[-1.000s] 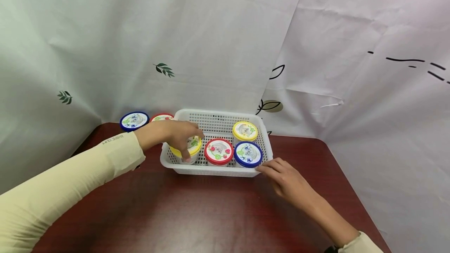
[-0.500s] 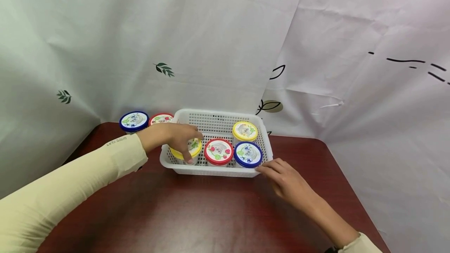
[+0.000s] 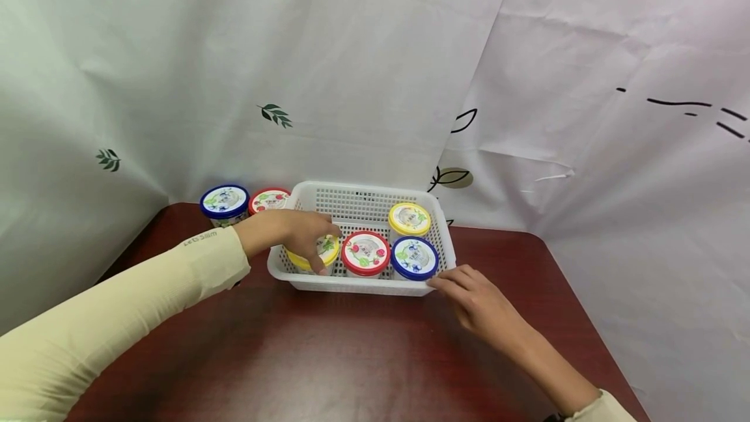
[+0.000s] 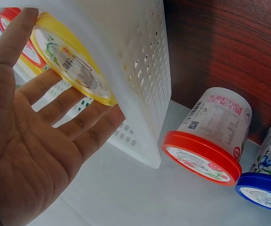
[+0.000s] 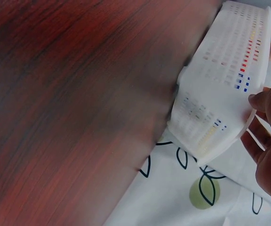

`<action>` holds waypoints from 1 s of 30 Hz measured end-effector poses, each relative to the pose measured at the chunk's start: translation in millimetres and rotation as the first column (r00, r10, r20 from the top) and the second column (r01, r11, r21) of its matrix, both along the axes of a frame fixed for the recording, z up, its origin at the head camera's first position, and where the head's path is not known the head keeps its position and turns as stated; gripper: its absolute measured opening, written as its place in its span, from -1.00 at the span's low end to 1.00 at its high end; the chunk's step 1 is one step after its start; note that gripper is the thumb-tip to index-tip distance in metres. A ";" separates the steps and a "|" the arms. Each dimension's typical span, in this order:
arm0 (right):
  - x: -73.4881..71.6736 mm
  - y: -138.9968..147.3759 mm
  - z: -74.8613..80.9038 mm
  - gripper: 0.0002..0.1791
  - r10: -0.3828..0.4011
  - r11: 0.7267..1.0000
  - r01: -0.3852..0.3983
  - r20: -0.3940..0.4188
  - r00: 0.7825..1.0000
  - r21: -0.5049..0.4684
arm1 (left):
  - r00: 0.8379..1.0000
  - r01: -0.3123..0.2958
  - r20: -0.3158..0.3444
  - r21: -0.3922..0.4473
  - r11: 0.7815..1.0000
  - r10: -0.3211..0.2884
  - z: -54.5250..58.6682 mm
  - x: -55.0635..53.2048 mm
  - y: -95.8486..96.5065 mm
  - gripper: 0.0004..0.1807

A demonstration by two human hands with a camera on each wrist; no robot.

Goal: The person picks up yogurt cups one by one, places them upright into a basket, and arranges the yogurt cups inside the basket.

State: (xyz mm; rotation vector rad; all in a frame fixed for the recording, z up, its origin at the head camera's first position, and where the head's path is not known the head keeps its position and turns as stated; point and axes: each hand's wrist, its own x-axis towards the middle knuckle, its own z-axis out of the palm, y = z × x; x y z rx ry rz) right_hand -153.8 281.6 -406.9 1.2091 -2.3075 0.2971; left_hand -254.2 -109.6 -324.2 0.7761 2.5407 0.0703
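Note:
A white perforated plastic basket (image 3: 363, 286) sits at the back of the table. At its left end my left hand (image 3: 301, 234) grips a yellow-lidded tub (image 3: 328, 249), thumb at the near side and fingers at the far side; the left wrist view has the yellow lid (image 4: 72, 61) between thumb and fingers. With thumb and fingers, my right hand (image 3: 477, 298) holds the basket's front right corner, the thumb outside the wall in the right wrist view. Also inside stand a red-lidded tub (image 3: 366, 254), a blue-lidded tub (image 3: 415, 258) and another yellow-lidded tub (image 3: 409, 219).
Left of the basket, a red-lidded tub (image 3: 269, 199) and a blue-lidded tub (image 3: 224, 200) stand on the table against the back wall sheet. The dark red wooden table (image 3: 351, 357) extends in front. White printed sheets (image 3: 363, 83) hang behind and at both sides.
My left hand and the yellow-lidded tub's lid have shifted only slightly, a little right and down. My right hand and the basket have stayed in place.

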 end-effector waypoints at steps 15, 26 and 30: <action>0.6 0.1 -2.0 -0.41 -0.008 1.000 0.008 -0.008 1.000 -0.006 | 0.999 -0.034 0.022 -0.013 0.999 0.034 3.5 4.4 1.9 -0.03; 1.1 0.3 -3.3 -0.42 -0.011 1.000 0.011 -0.010 1.000 -0.011 | 0.998 -0.041 0.041 -0.012 0.999 0.042 6.4 1.3 1.9 0.06; 1.6 0.0 -3.3 -0.43 -0.013 1.000 0.012 -0.013 1.000 -0.015 | 0.998 -0.042 0.041 -0.012 0.999 0.042 7.6 -0.8 2.5 0.06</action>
